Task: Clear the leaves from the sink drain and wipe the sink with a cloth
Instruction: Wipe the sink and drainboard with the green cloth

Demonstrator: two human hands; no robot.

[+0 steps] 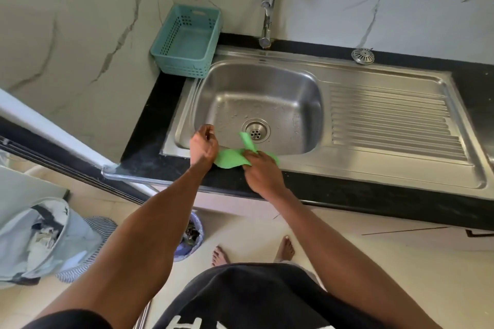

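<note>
— At the front rim of the steel sink (267, 60), where are we in the job?

— Past the leaves, I'd judge: the drain (256, 130) shows bare metal and open holes, no leaf in it that I can see. The wiping is the step in hand. The green cloth (231, 159) lies draped over the near rim, one corner standing up toward the drain.

— Who has hold of it?

— The right hand (263, 172) grips it, fingers curled round a bunched part at the rim. The left hand (203, 147) is just beside the cloth's left end, over the basin's near-left corner, fingers loosely curled (whether it pinches an edge, I cannot tell).

— And next?

— Probably carrying the cloth down into the basin, where water drops sit around the drain, and sweeping floor and walls.

— The arms?

— Both reach forward and down, forearms converging on the cloth, wrists bent over the rim.
</note>
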